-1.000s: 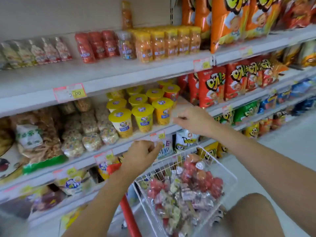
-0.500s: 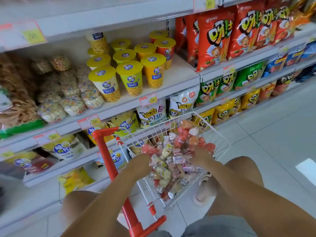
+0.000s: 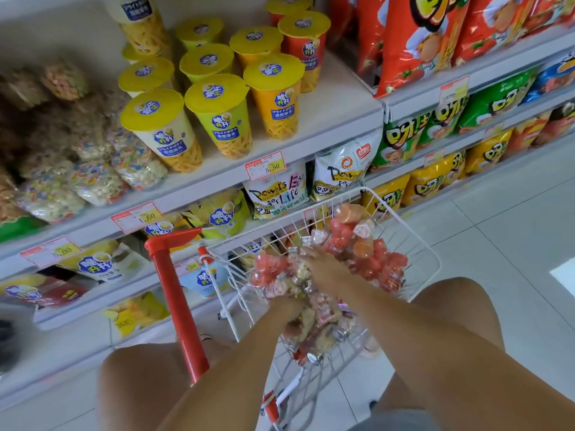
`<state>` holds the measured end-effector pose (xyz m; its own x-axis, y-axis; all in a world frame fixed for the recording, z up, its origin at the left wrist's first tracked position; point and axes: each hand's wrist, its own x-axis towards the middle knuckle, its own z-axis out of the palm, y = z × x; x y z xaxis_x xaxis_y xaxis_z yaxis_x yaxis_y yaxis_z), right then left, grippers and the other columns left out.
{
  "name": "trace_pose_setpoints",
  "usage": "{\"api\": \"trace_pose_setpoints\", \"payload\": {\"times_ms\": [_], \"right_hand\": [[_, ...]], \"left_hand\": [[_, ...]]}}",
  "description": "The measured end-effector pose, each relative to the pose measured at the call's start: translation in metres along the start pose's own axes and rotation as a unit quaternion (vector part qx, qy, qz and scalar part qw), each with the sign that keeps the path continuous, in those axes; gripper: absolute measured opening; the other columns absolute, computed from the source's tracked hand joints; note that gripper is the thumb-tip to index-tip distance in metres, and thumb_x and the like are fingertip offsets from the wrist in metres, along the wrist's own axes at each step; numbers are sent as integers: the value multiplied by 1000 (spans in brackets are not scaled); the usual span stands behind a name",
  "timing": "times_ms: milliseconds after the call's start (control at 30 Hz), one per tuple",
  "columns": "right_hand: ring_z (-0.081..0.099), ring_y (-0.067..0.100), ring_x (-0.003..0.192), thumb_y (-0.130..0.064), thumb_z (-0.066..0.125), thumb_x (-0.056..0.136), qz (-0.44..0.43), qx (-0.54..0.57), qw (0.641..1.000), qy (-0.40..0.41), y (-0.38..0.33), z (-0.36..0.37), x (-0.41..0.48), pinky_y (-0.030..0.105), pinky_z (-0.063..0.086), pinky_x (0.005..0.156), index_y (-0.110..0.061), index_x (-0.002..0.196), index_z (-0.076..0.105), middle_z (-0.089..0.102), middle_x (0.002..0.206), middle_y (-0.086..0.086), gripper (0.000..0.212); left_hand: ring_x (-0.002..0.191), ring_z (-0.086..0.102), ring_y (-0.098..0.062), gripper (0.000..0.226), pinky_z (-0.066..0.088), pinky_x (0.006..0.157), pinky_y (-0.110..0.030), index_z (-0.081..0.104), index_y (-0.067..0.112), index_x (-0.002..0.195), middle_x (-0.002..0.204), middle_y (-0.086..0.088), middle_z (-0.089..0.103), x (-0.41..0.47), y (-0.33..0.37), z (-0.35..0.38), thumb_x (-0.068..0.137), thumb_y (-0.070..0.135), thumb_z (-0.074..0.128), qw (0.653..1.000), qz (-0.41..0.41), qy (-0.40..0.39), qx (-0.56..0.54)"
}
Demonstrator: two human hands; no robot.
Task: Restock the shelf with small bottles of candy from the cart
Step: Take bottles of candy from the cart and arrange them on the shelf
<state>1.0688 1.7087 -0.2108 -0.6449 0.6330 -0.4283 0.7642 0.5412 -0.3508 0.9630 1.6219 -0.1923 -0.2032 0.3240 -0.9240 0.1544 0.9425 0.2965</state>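
Honestly, the restock looked nowhere near done at this point. The small bottles of candy [image 3: 370, 253] were heaped in the white wire cart [image 3: 413, 231], which stood right in front of the shelves. The pile came up close to the rim, so I'd guess most of the job was left. The shelf [image 3: 336, 119] in view only carried yellow-lidded snack cups [image 3: 217, 116] and bags of chips. I couldn't spot any candy bottles on it, and whatever slot they belong in was out of frame.

Both arms reached down and forward into the basket, between the person's bare knees. The right grip [image 3: 323, 265] lay on top of the heap, palm down, fingers fairly straight over a few bottles, touching them but not clearly closed round any. The left grip [image 3: 287, 309] sat nearer the body, sunk into the pile with its fingers buried, so I couldn't tell if it was pinching one or just digging. The red cart handle [image 3: 177, 293] stood off to the left, untouched.
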Motion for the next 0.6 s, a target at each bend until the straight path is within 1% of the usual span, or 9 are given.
{"api": "trace_pose_setpoints", "payload": {"times_ms": [33, 100, 167, 200, 267, 367, 467, 533, 600], "right_hand": [[7, 25, 147, 15, 43, 83, -3, -7, 1000, -6, 3, 3, 1, 46, 27, 115, -21, 150, 22, 18, 158, 4, 79], [23, 28, 142, 9, 50, 85, 8, -11, 1000, -2, 6, 6, 0, 43, 33, 112, -18, 147, 31, 32, 149, 9, 70], [38, 29, 131, 8, 54, 83, 20, -49, 999, 6, 5, 5, -1, 39, 41, 105, -13, 139, 43, 40, 138, 12, 61], [43, 29, 126, 8, 54, 83, 28, -71, 997, 1, 3, 4, -1, 38, 43, 102, -10, 134, 48, 43, 135, 12, 54], [53, 28, 115, 6, 52, 86, 60, -75, 995, -30, -1, 4, 1, 36, 48, 95, -5, 122, 57, 52, 125, 14, 38], [64, 24, 96, -6, 53, 92, 101, -50, 991, -73, 2, 0, 2, 28, 53, 79, -1, 110, 61, 65, 107, 12, 20], [62, 24, 100, -22, 57, 94, 129, 38, 989, -65, 9, -8, -3, 29, 52, 80, 0, 124, 54, 63, 115, 12, 38], [57, 22, 106, -33, 60, 92, 146, 130, 980, -30, 10, -21, -16, 32, 49, 89, -2, 133, 45, 56, 128, 12, 54], [54, 23, 111, -33, 60, 91, 149, 239, 959, 25, 12, -39, -33, 29, 46, 87, -7, 141, 39, 48, 138, 8, 60]], "left_hand": [[83, 67, -29, 58, 57, 72, -35, 49, -3, 122, 110, -19, 63, 1, 0, 0, 83, 34, 71, 999, -16, -9, -29], [62, 65, -21, 36, 55, 64, -30, 55, -2, 96, 74, -14, 68, 3, 0, -4, 88, 31, 66, 996, -45, -38, -74], [45, 59, -17, 29, 51, 52, -27, 51, 2, 73, 39, -6, 59, -3, 1, -7, 93, 22, 61, 991, -67, -59, -102], [42, 58, -17, 27, 51, 48, -25, 51, 4, 72, 36, -5, 56, -5, 2, -8, 92, 19, 60, 989, -73, -60, -113], [42, 59, -18, 21, 53, 50, -27, 53, 4, 76, 41, -7, 59, -8, 3, -9, 90, 17, 62, 987, -82, -62, -125], [57, 52, -21, 21, 49, 62, -30, 50, 2, 76, 60, -11, 53, -9, 2, -8, 92, 14, 56, 980, -83, -74, -164], [57, 44, -17, 20, 47, 61, -27, 47, 5, 72, 47, -8, 49, -10, 1, -7, 91, 6, 50, 964, -78, -122, -222], [68, 56, -21, 7, 55, 62, -32, 54, 1, 86, 67, -14, 61, -15, 2, -8, 90, 6, 55, 962, -58, -139, -228], [79, 62, -25, 15, 59, 59, -33, 54, 0, 102, 91, -17, 62, -21, 7, -9, 91, 9, 59, 962, -23, -156, -224]]}}
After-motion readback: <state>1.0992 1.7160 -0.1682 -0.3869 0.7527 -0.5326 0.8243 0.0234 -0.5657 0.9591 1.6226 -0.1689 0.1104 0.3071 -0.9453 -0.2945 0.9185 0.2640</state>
